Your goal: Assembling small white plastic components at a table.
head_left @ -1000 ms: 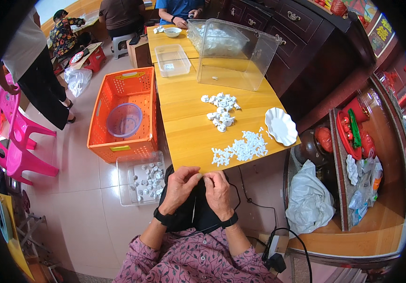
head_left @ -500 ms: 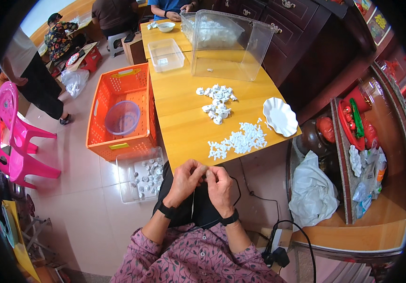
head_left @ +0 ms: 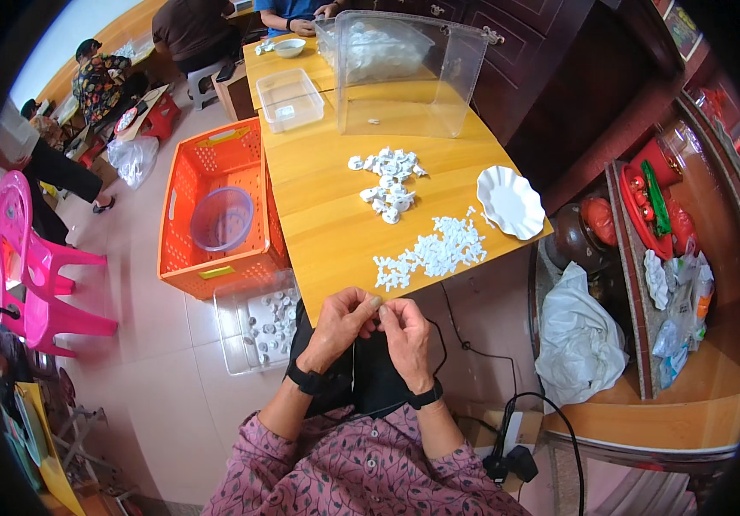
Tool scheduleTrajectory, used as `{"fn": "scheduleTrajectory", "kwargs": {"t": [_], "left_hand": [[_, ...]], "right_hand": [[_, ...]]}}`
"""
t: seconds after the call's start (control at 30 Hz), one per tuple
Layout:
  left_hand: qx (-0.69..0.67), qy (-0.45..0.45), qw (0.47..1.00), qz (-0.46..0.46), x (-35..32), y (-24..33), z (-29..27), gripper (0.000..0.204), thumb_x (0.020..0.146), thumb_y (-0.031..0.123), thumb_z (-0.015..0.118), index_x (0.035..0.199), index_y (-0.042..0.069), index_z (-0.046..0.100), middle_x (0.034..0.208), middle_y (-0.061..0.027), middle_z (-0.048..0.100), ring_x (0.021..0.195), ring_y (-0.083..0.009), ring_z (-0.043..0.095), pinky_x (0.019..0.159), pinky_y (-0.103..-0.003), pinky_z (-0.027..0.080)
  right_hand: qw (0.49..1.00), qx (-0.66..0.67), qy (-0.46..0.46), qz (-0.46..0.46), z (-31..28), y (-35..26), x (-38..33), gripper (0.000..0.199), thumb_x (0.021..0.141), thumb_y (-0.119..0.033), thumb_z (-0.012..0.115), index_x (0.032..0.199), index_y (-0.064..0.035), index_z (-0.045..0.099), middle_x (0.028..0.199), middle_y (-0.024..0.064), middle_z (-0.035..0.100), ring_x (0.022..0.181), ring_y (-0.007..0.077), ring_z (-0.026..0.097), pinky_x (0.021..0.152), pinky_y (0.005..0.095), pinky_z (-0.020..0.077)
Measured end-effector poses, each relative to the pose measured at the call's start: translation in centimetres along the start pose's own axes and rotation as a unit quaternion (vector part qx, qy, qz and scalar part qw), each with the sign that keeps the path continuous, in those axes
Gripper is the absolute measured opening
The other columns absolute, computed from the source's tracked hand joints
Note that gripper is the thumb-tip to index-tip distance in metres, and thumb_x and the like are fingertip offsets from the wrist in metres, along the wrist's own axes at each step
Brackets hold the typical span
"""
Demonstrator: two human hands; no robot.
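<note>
View's shifted versus earlier; small white pieces (head_left: pixel 439 249) look the same, spread on the worktop (head_left: pixel 314 241). My left hand (head_left: pixel 338 327) and right hand (head_left: pixel 407 334) still meet by its near edge, forearms angled inward, fingertips pinched together; can't tell what's held.

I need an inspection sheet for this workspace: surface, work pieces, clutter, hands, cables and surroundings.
Surface: yellow table, wood-look top.
Work pieces: larger white pieces in two clusters; small white pieces spread near the edge.
Clutter: scalloped white dish at the right; clear shallow tray farther back.
Hands: left hand and right hand close together at the near edge, fingers bent; anything held is hidden.
Cables: black cables low at the right.
Surroundings: orange crate left of the table; person in blue at its far end.
</note>
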State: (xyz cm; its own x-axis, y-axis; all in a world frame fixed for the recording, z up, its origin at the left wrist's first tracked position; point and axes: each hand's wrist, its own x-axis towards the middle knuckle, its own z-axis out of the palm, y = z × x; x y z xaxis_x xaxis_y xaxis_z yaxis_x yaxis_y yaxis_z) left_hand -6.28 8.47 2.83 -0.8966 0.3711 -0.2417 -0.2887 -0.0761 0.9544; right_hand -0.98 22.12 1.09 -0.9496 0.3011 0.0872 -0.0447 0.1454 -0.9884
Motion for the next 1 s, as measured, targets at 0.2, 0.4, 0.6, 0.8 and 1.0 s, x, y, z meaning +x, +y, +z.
{"fn": "scheduleTrajectory", "kwargs": {"t": [0.2, 0.4, 0.6, 0.8, 1.0], "left_hand": [[0.179, 0.043, 0.978, 0.093, 3.8, 1.2, 0.0, 0.025, 0.096, 0.023, 0.068, 0.098, -0.002, 0.065, 0.078, -0.0044, 0.065, 0.065, -0.0124, 0.06, 0.059, -0.027, 0.051], [0.413, 0.132, 0.853, 0.291, 10.2, 4.0, 1.7, 0.028, 0.085, 0.017, 0.073, 0.11, 0.004, 0.068, 0.112, -0.0218, 0.062, 0.099, -0.0355, 0.061, 0.086, -0.043, 0.05], [0.558, 0.123, 0.758, 0.314, 16.8, 3.8, 4.1, 0.047, 0.083, 0.024, 0.075, 0.128, 0.016, 0.064, 0.14, -0.0217, 0.045, 0.128, -0.0427, 0.043, 0.101, -0.059, 0.038], [0.581, 0.091, 0.776, 0.229, 20.5, 2.1, 3.1, 0.033, 0.084, 0.031, 0.072, 0.117, 0.023, 0.069, 0.141, -0.0148, 0.043, 0.135, -0.0399, 0.034, 0.101, -0.073, 0.026], [0.557, 0.094, 0.782, 0.265, 19.9, 1.5, 0.7, 0.016, 0.087, 0.026, 0.068, 0.101, 0.023, 0.074, 0.127, -0.008, 0.054, 0.123, -0.0334, 0.044, 0.098, -0.059, 0.031]], "right_hand": [[1.0, 0.011, -0.005, 0.022, -0.4, 1.0, 0.2, 0.015, 0.097, -0.014, 0.062, 0.096, 0.0012, 0.061, 0.076, 0.0051, 0.065, 0.066, 0.0107, 0.059, 0.06, 0.028, 0.049], [0.999, -0.03, -0.015, 0.021, -1.4, 1.6, -0.2, 0.014, 0.096, -0.013, 0.062, 0.097, 0.0011, 0.062, 0.075, 0.0064, 0.066, 0.065, 0.0109, 0.061, 0.06, 0.028, 0.0497], [1.0, -0.019, -0.008, 0.017, -2.3, 2.4, -0.8, 0.014, 0.096, -0.014, 0.063, 0.097, 0.0003, 0.062, 0.075, 0.0059, 0.066, 0.065, 0.0116, 0.063, 0.06, 0.0283, 0.0506], [0.998, -0.036, -0.031, 0.043, -2.7, 2.7, -1.0, 0.015, 0.097, -0.014, 0.062, 0.098, 0.0003, 0.062, 0.081, 0.005, 0.068, 0.069, 0.0087, 0.064, 0.063, 0.0246, 0.052], [0.999, -0.043, -0.015, 0.02, -2.7, 3.3, -0.7, 0.013, 0.097, -0.014, 0.062, 0.096, -0.0006, 0.062, 0.081, 0.0041, 0.068, 0.068, 0.0082, 0.062, 0.062, 0.0241, 0.0507]]}}
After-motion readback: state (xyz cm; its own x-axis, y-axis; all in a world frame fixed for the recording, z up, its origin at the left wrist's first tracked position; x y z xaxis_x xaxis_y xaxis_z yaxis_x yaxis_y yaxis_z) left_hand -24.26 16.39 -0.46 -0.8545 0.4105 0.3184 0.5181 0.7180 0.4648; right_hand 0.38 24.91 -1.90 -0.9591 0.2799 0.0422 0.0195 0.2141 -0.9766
